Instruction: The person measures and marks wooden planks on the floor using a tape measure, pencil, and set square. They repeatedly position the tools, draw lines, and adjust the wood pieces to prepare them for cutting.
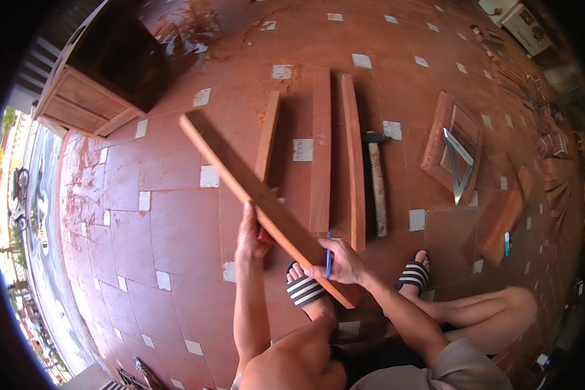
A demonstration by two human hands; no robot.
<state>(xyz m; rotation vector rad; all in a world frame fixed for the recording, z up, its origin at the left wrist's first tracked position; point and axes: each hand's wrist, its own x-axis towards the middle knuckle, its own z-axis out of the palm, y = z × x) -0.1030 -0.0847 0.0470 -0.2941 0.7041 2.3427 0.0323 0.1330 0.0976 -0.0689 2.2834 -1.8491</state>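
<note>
A long reddish-brown wooden plank (283,224) is held at a slant over the floor, its far end up to the left and its near end by my right foot. My left hand (249,235) grips its left edge near the middle, fingers curled beneath. A small red thing (264,235) shows at that palm; its kind is hard to make out. Nearer the lower end, my right hand (344,263) closes on the plank, with a blue pen (329,257) upright between the fingers. Beyond lie three more planks: a short one (268,133), a wide one (320,149) and a narrow one (353,162).
A hammer (377,185) lies right of the planks. Further right, a metal square (458,169) rests on wooden pieces (437,133), near another wood block (504,218) with markers (507,244) beside it. A wooden cabinet (97,84) stands far left. My sandalled feet flank the work area.
</note>
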